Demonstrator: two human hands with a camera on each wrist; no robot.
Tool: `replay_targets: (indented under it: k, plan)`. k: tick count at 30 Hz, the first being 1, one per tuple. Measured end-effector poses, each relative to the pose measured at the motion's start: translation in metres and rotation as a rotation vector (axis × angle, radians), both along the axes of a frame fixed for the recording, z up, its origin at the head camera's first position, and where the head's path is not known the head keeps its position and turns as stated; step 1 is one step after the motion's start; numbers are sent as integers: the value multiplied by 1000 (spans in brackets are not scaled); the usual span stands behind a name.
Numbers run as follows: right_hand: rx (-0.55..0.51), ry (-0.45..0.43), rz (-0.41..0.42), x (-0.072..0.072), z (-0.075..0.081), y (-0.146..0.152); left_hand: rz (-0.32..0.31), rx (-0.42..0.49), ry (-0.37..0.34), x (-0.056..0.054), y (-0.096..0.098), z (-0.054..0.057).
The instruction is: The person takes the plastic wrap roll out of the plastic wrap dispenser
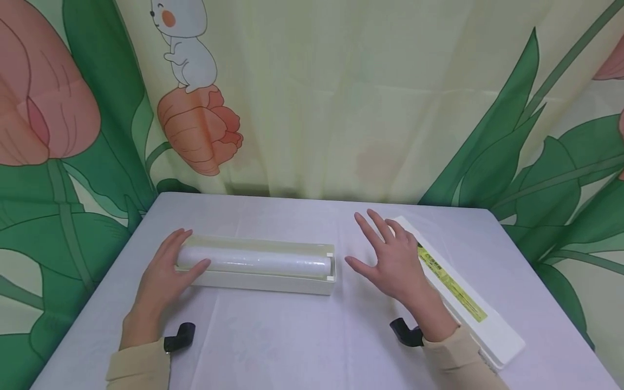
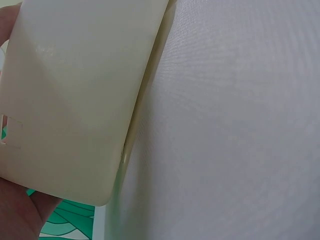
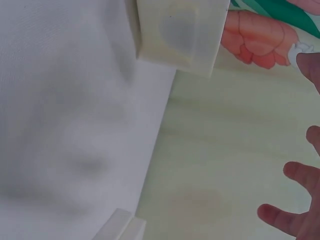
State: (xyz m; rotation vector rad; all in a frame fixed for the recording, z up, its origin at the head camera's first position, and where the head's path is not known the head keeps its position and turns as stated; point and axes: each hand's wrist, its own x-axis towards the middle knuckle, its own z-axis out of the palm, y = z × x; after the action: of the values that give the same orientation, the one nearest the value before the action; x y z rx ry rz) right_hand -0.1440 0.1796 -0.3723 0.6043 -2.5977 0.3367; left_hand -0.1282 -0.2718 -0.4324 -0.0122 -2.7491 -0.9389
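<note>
A long, pale plastic-wrap dispenser box lies without its lid, with a white roll of film inside. My left hand grips its left end, thumb at the front and fingers toward the back. In the left wrist view the box's end wall fills the upper left, with parts of the hand on either side. My right hand is off the box's right end, fingers spread and holding nothing. Beneath and beside it, a long white lid with a yellow-green label lies at a slant.
A white cloth covers the table. Behind it hangs a curtain printed with tulips, leaves and a small white animal. Black wrist-camera mounts stick out by both wrists.
</note>
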Motion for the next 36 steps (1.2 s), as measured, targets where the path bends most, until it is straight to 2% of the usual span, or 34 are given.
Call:
replay_targets:
  k: [14,23,29,36]
  plan:
    - [11,29,120,-6,2,-38,14,0,-15,0,0,-1]
    - [74,13,170,-9,-2,-58,-1,5,4,0,-1,0]
    - [97,-16,231,-13,-6,-66,-3,7,3,0,-3,-2]
    - [114,-107,321,-19,-10,-75,-5,10,-3,0,-3,0]
